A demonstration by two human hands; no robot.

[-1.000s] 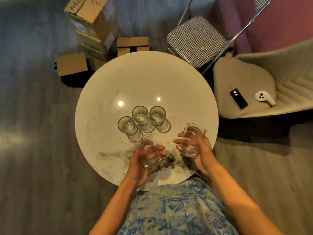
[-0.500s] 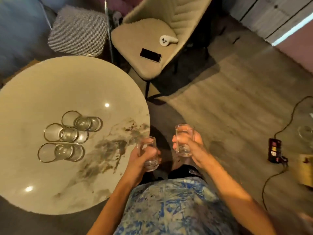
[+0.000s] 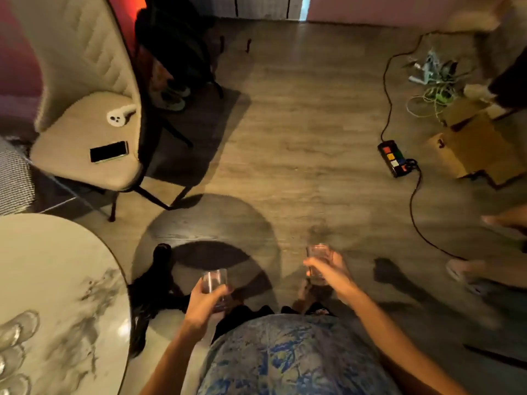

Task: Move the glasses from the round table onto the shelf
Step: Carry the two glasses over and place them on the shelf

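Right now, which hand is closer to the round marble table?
Left. The left hand with its clear glass hovers just beside the round marble table; the right hand is farther away.

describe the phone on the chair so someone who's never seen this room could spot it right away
Find the beige padded chair at upper left, just beyond the round marble table. On its seat lie two small things: the phone is the one nearer the front edge. It is a flat black rectangle with a pale rim, unlike the white, rounded controller lying behind it.
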